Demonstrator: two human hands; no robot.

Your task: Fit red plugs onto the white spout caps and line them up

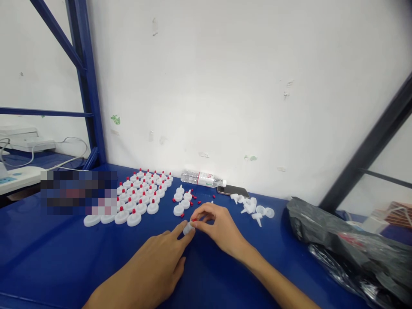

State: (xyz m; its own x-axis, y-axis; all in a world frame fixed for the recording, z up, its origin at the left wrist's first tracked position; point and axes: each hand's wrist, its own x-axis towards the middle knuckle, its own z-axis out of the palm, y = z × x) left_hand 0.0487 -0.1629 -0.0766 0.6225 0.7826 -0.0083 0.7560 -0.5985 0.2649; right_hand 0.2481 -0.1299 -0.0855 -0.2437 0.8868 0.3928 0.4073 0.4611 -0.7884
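Note:
My left hand (157, 262) rests on the blue table (48, 253), its fingertips holding a white plastic cap (188, 229). My right hand (217, 225) meets it from the right, its fingers pinched on a small red tip (194, 220) at the top of that cap. Just beyond my hands lie a few white caps (180, 201) and scattered small red tips (195, 201). To the left, several finished white caps with red tips (141, 195) stand in rows.
A pile of white nozzle caps (252, 208) lies to the right. A water bottle (202, 178) lies on its side by the white wall, with a phone (232, 191) beside it. A black plastic bag (347, 249) covers the right end. Blue shelf posts (86, 81) stand at left.

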